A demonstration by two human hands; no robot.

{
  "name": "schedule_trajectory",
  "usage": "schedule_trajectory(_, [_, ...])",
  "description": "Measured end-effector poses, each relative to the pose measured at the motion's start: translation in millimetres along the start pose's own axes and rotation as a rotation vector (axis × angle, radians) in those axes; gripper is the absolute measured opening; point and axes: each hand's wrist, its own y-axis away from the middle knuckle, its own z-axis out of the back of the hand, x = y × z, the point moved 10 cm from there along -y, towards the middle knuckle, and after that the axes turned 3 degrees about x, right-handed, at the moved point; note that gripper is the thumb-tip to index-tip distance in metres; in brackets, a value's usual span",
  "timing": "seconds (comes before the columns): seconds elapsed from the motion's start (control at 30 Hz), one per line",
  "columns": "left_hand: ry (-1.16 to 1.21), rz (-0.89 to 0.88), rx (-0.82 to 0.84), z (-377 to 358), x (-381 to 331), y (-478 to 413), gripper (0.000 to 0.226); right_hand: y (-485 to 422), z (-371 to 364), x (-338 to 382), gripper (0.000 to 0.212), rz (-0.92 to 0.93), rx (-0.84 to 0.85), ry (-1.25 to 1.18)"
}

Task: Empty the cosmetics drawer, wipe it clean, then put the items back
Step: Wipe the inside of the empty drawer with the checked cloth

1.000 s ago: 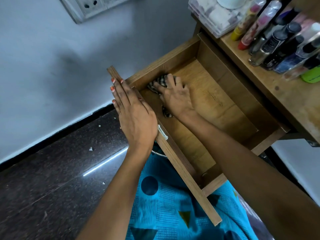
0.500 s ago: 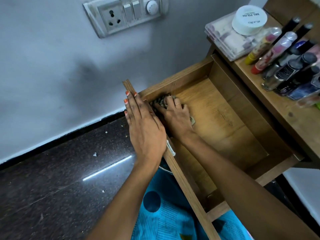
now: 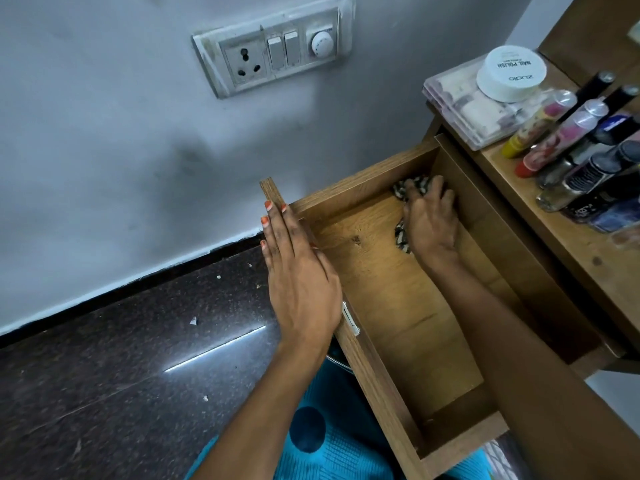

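Cloth (image 3: 401, 235), bunched, patterned, in boxy woodgrain drawer (image 3: 398, 306)

**Open passage and obstructions.** The drawer (image 3: 398, 306) stood pulled out, and its left and middle floor lay open from above. The right hand (image 3: 431, 223), fingers curled on a patterned cloth (image 3: 401, 233), filled the far right corner, and its forearm (image 3: 519, 341) crossed the right side. The left hand (image 3: 301, 282) lay flat on the top edge of the front panel (image 3: 381, 393), barring that rim. Bottles (image 3: 588, 174) and a clear case (image 3: 460, 112) crowded the far part of the tabletop (image 3: 581, 265), just beside the drawer.
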Motion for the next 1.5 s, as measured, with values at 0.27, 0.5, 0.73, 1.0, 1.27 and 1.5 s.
schedule_trajectory(0.27, [-0.001,0.004,-0.009,0,-1,1,0.062,-8,-1,-3,0.051,-0.161,-0.01,0.099])
schedule_trajectory(0.5, [-0.002,0.014,-0.005,1,1,2,0.059,-8,2,-4,0.053,-0.164,0.043,0.156])
schedule_trajectory(0.73, [0.006,0.011,-0.012,2,1,3,0.057,12,0,-11,0.038,-0.18,0.007,0.083])
schedule_trajectory(1.0, [0.021,0.025,0.011,0,0,2,0.06,-11,8,-3,0.027,-0.177,-0.116,0.007])
schedule_trajectory(1.27, [0.014,0.027,0.008,0,2,4,0.06,2,2,-10,0.04,-0.196,0.021,0.102])
schedule_trajectory(1.5, [0.014,0.027,0.016,0,1,3,0.06,-1,5,-9,0.036,-0.226,-0.05,-0.001])
